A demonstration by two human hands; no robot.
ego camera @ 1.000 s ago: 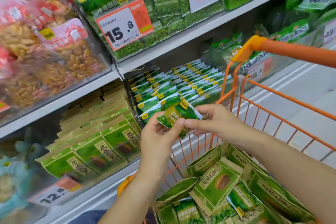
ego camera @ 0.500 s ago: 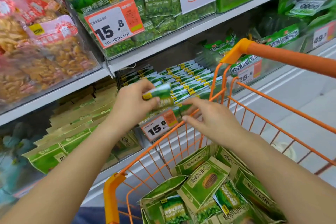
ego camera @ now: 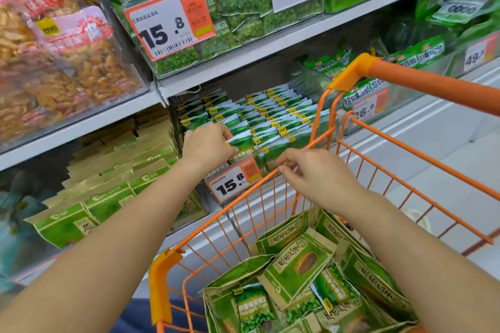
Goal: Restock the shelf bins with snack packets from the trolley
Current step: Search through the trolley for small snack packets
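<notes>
Pressing a green-and-white snack packet [ego camera: 238,142] into the bin [ego camera: 270,121], left hand [ego camera: 208,147] fingers grip it; right hand [ego camera: 316,173] loosely curled, empty.

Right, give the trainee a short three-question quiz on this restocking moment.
1. True or false: the left hand is putting a green pea packet into the clear bin on the middle shelf.
2. Which price tag hangs on the front of that bin? A) 38.9 B) 15.8 C) 49
3. Fill in: the right hand is over the front rim of the orange ____, holding nothing.

Key: 1 true; 2 B; 3 trolley.
</notes>
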